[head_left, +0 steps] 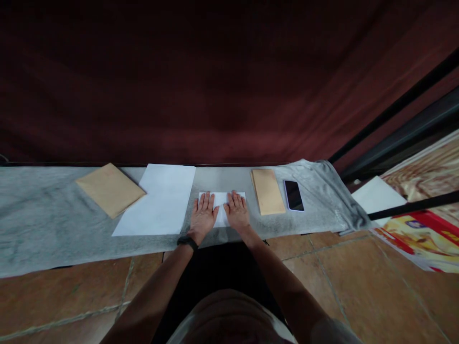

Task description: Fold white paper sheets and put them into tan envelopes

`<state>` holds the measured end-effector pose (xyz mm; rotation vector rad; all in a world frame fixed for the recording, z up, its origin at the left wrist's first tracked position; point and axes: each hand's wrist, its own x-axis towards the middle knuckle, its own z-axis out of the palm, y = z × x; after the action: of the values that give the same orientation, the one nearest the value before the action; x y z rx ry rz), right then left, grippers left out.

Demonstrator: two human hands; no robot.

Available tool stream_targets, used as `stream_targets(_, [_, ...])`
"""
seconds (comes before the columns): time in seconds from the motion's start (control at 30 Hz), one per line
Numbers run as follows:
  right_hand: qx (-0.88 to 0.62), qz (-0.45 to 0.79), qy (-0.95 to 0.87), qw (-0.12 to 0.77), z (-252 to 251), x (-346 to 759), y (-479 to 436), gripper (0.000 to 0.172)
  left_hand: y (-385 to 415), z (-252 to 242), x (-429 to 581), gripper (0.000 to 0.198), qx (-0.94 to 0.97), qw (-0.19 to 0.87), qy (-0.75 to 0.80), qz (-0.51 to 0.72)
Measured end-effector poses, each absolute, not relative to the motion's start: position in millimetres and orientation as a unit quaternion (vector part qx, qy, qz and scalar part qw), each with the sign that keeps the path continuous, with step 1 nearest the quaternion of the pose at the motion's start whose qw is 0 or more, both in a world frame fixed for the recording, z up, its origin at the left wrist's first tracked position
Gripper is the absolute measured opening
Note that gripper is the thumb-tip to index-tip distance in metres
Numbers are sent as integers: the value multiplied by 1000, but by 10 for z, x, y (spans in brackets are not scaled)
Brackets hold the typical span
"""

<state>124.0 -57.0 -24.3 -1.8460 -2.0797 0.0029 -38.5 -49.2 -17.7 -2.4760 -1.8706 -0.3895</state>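
Note:
A small folded sheet of white paper (221, 217) lies on the grey cloth in front of me. My left hand (203, 214) rests flat on its left part, fingers pointing away from me and thumb turned inward. On the right part my right hand (236, 210) presses down in the same flat way. Both palms cover much of the paper, and neither hand grips anything. Left of my left hand lies a large white sheet (165, 198). To the right of my right hand is a stack of brown envelopes (269, 192).
Another brown envelope (111, 189) overlaps the large sheet's left edge. A phone (294, 196) lies right of the envelope stack. Grey cloth (53, 210) covers the narrow bench, with a dark red curtain (215, 95) behind. Black bars (398, 100) and a colourful box (426, 239) are at the right.

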Motion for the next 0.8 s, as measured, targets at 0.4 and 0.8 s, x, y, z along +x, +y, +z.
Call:
stream_targets(0.4, [-674,-44,-707,210,-379,1570,-689,63,-604,-122,-403,60,-809,5,-581,-87])
stream_targets(0.8, [-676,-53,-702,218,-377,1703,-1027,62,-836,-82,-439,56,-803,9,-588,-101])
